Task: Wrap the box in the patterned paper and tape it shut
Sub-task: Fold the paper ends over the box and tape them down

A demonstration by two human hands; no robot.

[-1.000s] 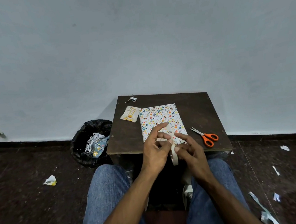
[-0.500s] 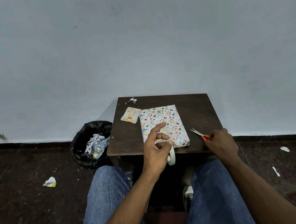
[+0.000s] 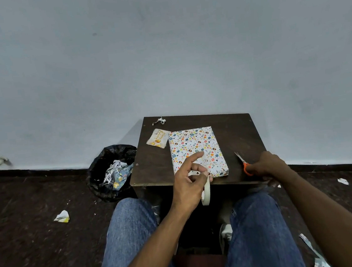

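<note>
Left grip pinched round tape roll, index finger stretched out above wrapped box. Right grip curled on orange handles of scissors at near right edge of surface. Box, fully covered in patterned paper, lay flat mid-surface, reaching near edge. Small card just beside box's far left corner. Paper scrap at far left corner. Black bin on floor, off left edge.

Dark wooden surface at centre frame. On it: wrapped box at the middle; small printed card just beside the box's upper-left corner; paper scrap at the far edge; orange-handled scissors right of the box.
</note>
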